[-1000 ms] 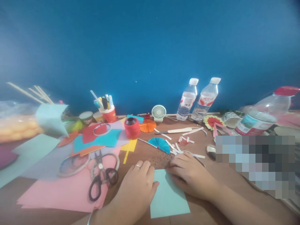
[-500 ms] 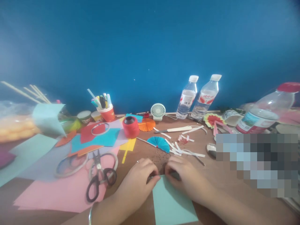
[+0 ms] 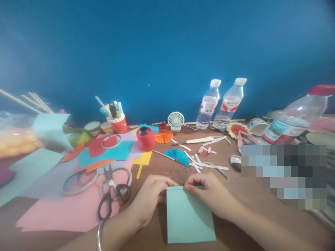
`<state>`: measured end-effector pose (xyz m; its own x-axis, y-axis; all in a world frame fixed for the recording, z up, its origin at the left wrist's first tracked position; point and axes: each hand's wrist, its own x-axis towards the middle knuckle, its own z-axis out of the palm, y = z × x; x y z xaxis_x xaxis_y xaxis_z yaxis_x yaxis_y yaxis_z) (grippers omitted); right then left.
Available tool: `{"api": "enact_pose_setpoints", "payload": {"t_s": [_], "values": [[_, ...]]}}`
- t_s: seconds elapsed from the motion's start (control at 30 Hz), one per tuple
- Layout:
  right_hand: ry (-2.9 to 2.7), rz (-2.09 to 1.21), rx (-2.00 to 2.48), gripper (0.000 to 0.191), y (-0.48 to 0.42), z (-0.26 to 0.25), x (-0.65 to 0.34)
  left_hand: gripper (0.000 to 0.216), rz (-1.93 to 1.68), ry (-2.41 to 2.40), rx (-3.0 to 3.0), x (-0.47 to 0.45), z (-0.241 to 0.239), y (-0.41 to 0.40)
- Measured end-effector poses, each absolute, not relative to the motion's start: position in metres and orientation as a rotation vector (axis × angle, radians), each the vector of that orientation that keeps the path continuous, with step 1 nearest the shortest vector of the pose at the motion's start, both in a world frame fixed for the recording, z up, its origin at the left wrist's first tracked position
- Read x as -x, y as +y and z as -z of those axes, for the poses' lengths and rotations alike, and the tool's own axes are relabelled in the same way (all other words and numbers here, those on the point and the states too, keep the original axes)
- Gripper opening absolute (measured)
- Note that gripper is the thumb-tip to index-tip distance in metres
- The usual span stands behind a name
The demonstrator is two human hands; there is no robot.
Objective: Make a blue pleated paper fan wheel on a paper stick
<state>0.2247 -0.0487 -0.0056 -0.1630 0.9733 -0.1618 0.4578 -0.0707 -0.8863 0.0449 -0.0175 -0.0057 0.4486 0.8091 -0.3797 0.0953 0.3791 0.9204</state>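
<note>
- The scissors are lying on pink paper just left of the left fingers, well clear of them.
- The left hand is pinching the far left corner of the pale green sheet, fingers closed on its edge.
- The sheet is resting on the table between both hands; it looks light, thin and floppy, easily creased, best gripped at the far corners.
- The right hand is pinching the far right corner, fingertips pressed together on the paper.
- Beyond the fingers a blue paper fan and white strips are lying near; nothing is blocking.
</note>
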Motion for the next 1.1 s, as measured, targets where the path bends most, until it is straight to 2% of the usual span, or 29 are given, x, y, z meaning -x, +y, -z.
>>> {"api": "enact_pose_setpoints", "payload": {"t_s": [0.1,0.23,0.5,0.97,1.1], "values": [[-1.668,-1.179,1.538,0.018,-0.050,0.006,-0.224,0.028,-0.548,0.988,-1.117,-0.046,0.005,-0.016],[-1.710,-1.135,1.527,0.016,-0.051,0.004,-0.220,0.023,-0.489,1.054,-1.308,-0.049,0.001,-0.015],[-1.723,-1.139,1.514,0.018,-0.050,0.008,-0.223,0.019,-0.470,1.065,-1.317,-0.046,0.002,-0.016],[-1.667,-1.110,1.537,0.018,-0.046,0.011,-0.235,0.027,-0.536,0.966,-1.004,-0.043,0.004,-0.011],[-1.675,-1.117,1.530,0.017,-0.048,0.007,-0.231,0.024,-0.520,0.984,-1.290,-0.044,0.003,-0.010]]}}
